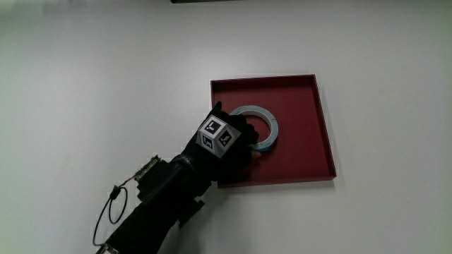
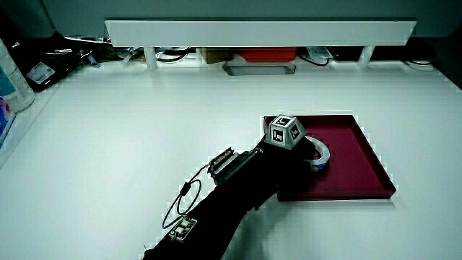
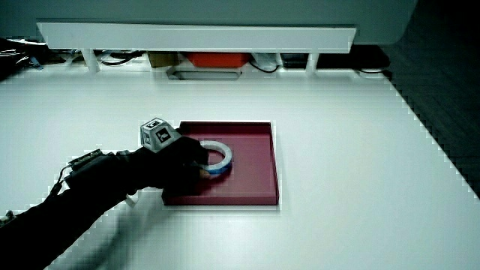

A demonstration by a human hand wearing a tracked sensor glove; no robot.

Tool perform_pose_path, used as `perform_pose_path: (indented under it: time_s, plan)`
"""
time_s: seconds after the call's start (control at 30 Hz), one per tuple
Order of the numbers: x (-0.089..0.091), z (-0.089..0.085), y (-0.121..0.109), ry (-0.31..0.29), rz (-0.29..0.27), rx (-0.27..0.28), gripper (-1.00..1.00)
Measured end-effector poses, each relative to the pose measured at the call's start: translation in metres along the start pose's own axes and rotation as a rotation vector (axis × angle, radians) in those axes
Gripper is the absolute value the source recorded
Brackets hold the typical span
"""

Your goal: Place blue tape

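Observation:
The blue tape (image 1: 271, 125) is a pale blue ring lying in the dark red tray (image 1: 304, 155), and both side views show the tape (image 2: 323, 153) (image 3: 224, 154) the same way. The gloved hand (image 1: 234, 147) reaches over the tray's edge nearest the person. Its fingers curl around the part of the ring closest to the person. A patterned cube (image 1: 217, 134) sits on the back of the hand. In both side views the hand (image 2: 292, 162) (image 3: 187, 162) hides part of the ring. The tape looks to rest on the tray floor (image 3: 255, 174).
A low white partition (image 2: 260, 32) runs along the table's distant edge, with boxes and cables under it. A thin cable loop (image 1: 107, 212) hangs beside the forearm. A bottle (image 2: 13, 72) stands at the table's edge in a side view.

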Motion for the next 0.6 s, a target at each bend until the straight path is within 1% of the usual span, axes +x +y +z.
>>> perform_pose_path:
  time_s: [0.07, 0.1, 0.13, 0.27, 0.3, 0.37, 0.5, 0.53, 0.57, 0.6]
  plan:
    - [-0.0004, -0.0017, 0.0036, -0.005, 0.005, -0.023, 0.0]
    - [0.0004, -0.001, 0.0043, 0.004, 0.006, -0.033, 0.0]
    - [0.0002, -0.0011, 0.0048, -0.002, 0.022, -0.051, 0.0]
    - [-0.0013, -0.0026, 0.008, 0.003, 0.035, -0.076, 0.0]
    - [-0.0033, -0.0063, 0.0101, -0.003, 0.033, -0.079, 0.0]
    - [-0.0013, -0.0044, 0.0101, 0.016, 0.032, -0.082, -0.02]
    - [-0.0008, -0.0032, 0.0096, 0.003, 0.039, -0.086, -0.12]
    - [-0.0009, -0.0042, 0.0099, 0.016, 0.036, -0.08, -0.14]
    - [0.0005, -0.0028, 0.0094, 0.018, 0.041, -0.08, -0.17]
    - [-0.0008, -0.0051, 0.0103, 0.015, 0.035, -0.085, -0.19]
